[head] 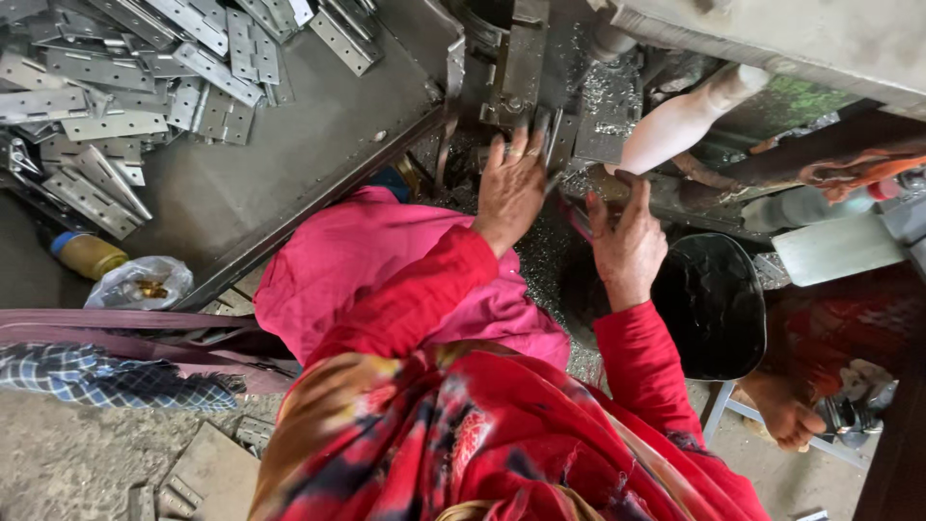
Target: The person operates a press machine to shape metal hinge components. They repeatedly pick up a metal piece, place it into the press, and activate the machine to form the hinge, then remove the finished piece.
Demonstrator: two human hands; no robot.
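My left hand [509, 188] lies palm down against a grey metal machine [521, 68], its fingertips on a small metal part at the machine's base; whether it grips the part cannot be told. My right hand [627, 246] is curled around a brownish handle [608, 181] beside a white lever [680, 121]. Both arms wear red sleeves. Metal shavings [540, 251] lie below the hands.
A heap of several flat metal hinges [116, 87] covers a grey tray [289, 174] at upper left. A black bucket [709, 304] stands at the right. A small bottle [87, 254] and a plastic bag [143, 282] lie at the left.
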